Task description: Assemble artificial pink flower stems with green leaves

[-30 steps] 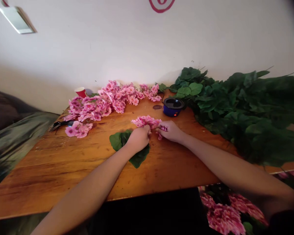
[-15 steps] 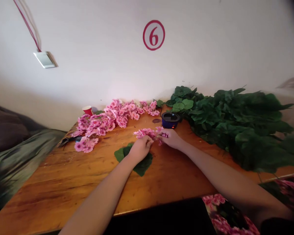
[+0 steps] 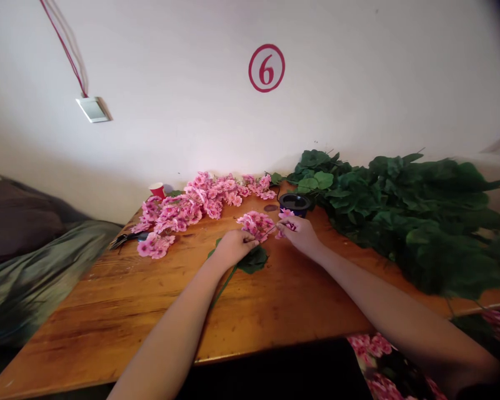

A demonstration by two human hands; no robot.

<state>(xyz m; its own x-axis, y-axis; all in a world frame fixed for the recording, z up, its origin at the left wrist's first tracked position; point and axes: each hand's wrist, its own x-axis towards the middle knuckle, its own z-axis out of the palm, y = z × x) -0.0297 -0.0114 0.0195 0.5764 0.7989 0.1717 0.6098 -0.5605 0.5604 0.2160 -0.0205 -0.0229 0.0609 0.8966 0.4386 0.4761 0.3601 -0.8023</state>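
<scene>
My left hand [image 3: 235,247] is closed around an artificial flower stem [image 3: 224,289], whose lower end slants down toward my forearm. Green leaves [image 3: 254,260] spread out under that hand, and a cluster of pink blossoms [image 3: 256,224] stands just beyond its fingers. To the right, my right hand [image 3: 300,234] pinches a small pink flower sprig [image 3: 286,214], partly hidden by the fingers. A dark blue pot with a black rim [image 3: 294,203] sits right behind this hand.
A heap of pink flowers [image 3: 191,205] lies along the table's back left, near a red paper cup [image 3: 157,191] and a dark tool [image 3: 127,239]. Piled green leaves [image 3: 404,205] cover the right side of the wooden table [image 3: 120,311]. More pink flowers [image 3: 370,344] are below its front edge.
My left hand has lifted and turned the stem, so the leaves shifted and the blossom cluster now faces up. My right hand still pinches its sprig. The view has moved slightly.
</scene>
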